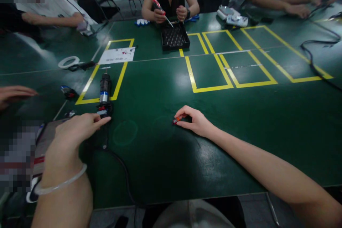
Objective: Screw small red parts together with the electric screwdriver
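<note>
My left hand [80, 128], with a clear bangle at its wrist, is closed in a pinch at the near end of an electric screwdriver [105, 87]. A small grey block [102, 112] shows at its fingertips, against the tool; whether it is part of the tool I cannot tell. The screwdriver has a black body with a silver and blue band, and its bit points away from me. Over the middle of the table, my right hand [193, 121] pinches a small orange, grey and red piece [176, 120], partly covered by the fingers.
Yellow tape rectangles [213, 88] mark the green table [165, 164]. A printed sheet [117, 55], a white tape roll [68, 62] and a red-black item [68, 92] lie left. A black cable [123, 165] runs toward me. Opposite, a person holds a red screwdriver [160, 9] over a black tray [175, 47].
</note>
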Demonstrator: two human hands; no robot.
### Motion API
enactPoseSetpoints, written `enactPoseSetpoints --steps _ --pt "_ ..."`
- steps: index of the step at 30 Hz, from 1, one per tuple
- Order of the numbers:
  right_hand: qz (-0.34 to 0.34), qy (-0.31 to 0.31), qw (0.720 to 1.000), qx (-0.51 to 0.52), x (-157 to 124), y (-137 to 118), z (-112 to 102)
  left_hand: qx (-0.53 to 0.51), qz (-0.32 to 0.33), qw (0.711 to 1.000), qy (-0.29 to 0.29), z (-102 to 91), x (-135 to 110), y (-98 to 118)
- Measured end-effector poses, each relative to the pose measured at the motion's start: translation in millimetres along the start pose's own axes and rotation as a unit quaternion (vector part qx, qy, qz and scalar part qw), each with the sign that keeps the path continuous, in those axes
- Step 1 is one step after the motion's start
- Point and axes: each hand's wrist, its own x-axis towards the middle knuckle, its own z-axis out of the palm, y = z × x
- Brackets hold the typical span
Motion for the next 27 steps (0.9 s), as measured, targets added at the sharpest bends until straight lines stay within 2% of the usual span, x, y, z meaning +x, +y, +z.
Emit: enactPoseSetpoints --steps 2,3,7,10,16,22,27 --pt "-0.002 0.005 1.0 -0.006 0 0 0 0.129 -0.064 0.988 -0.052 1.8 -2 20" --pt "0.002 0.008 1.0 -0.003 0 0 0 0.171 -0.07 0.98 -0.069 2.9 -3 32" --pt "0.025 0.018 0.999 0.008 1 2 0 0.213 -0.004 0.977 -0.029 13.1 -8 72" --pt "0.028 0.02 0.999 0.001 2 3 0 0.218 0.029 0.976 0.004 24.8 -13 92" --pt "0.03 0.023 0.999 0.002 1 1 0 0.221 0.077 0.972 0.014 40.9 -28 131" --pt "0.006 0.039 0.999 -0.037 1 2 -1 0.184 0.196 0.963 0.018 56.8 -55 169" --pt "-0.034 0.036 0.992 -0.114 0 2 0 0.117 0.287 0.951 0.016 70.5 -75 187"
